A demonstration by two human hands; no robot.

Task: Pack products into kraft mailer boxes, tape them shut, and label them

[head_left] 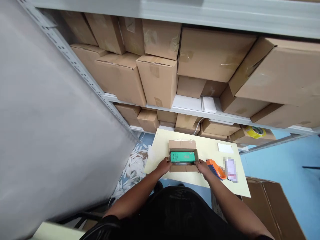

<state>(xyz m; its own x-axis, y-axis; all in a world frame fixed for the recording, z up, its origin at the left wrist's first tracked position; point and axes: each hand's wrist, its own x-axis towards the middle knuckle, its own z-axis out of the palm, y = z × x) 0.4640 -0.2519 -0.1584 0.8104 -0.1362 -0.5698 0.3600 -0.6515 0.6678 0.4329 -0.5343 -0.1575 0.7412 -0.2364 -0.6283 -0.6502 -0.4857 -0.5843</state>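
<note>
A small cardboard box (183,168) with its flaps folded open sits on the pale yellow table (155,146). Inside it lies a green box (182,156) with printing on its top. My left hand (164,166) grips the cardboard box at its left side. At the opposite side my right hand (202,167) holds it too, with the thumb near the inner edge. Some fingers of both hands are hidden by the box. Just right of my right hand lies an orange and blue tape dispenser (217,169).
A partly pixelated pale packet (231,169) and a white flat item (225,147) lie on the table's right. Shelves of cardboard boxes (156,78) stand behind, with a yellow tape roll (255,132) on one. White scraps (133,168) litter the floor left; a large carton (272,206) stands right.
</note>
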